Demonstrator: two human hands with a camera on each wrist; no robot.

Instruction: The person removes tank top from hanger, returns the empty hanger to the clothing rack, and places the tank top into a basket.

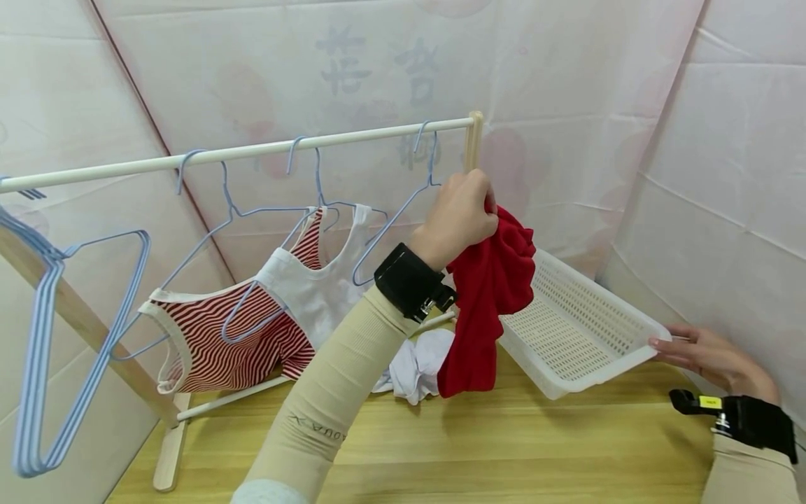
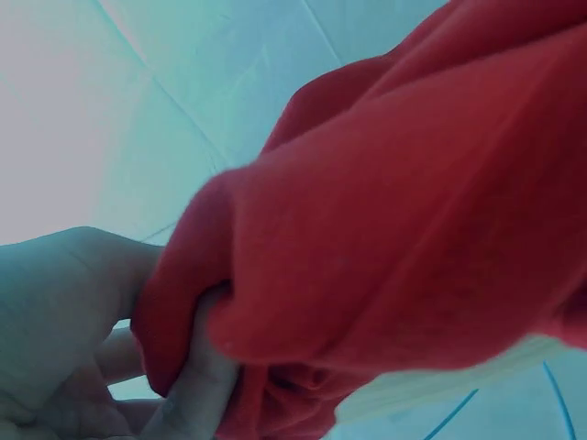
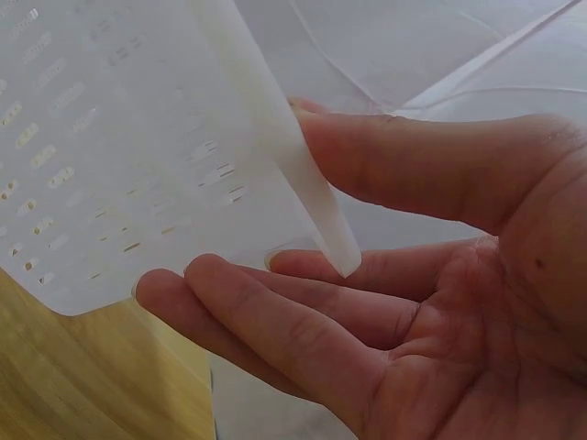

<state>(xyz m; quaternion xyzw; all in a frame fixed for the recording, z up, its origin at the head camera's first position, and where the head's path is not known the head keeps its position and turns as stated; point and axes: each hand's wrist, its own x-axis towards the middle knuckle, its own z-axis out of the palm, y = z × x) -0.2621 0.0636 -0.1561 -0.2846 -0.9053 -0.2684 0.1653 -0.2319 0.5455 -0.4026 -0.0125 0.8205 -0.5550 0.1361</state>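
A bunched red cloth garment [image 1: 488,301] hangs from my left hand [image 1: 456,217], which pinches its upper part between thumb and fingers. The left wrist view shows the red fabric [image 2: 385,238] folded between those fingers; its exact kind is hidden by the folds. To the right, my right hand [image 1: 724,360] holds the corner of a white perforated plastic basket [image 1: 604,371]. Up close in the right wrist view, the thumb lies on the basket's rim [image 3: 316,206] while the fingers extend beneath it. Nothing lies inside the visible part of the basket.
A rack's white rail [image 1: 252,150] crosses the view. It carries a red-striped top [image 1: 220,336], a white tank top [image 1: 327,287], a bare blue hanger [image 1: 393,227] beside my left hand, and several bunched hangers [image 1: 47,350]. Crumpled white cloth [image 1: 418,364] lies on the wooden table [image 1: 504,448].
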